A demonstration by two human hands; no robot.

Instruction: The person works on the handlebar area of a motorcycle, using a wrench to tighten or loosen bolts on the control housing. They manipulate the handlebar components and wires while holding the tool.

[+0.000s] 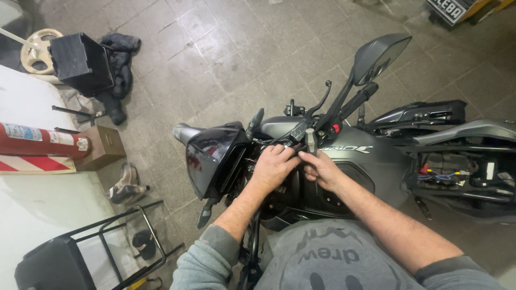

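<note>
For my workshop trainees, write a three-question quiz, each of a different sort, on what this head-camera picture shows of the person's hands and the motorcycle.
1. True or false: both hands rest on the motorcycle just behind its handlebar.
2. Which lies at the left edge? A) a red fire extinguisher B) a blue bucket C) a green hose
3. Fill in: the mirror stands above the ______ hand.

Key
1. True: the left hand and the right hand meet there, almost touching.
2. A: the fire extinguisher lies on its side.
3. Right.
</note>
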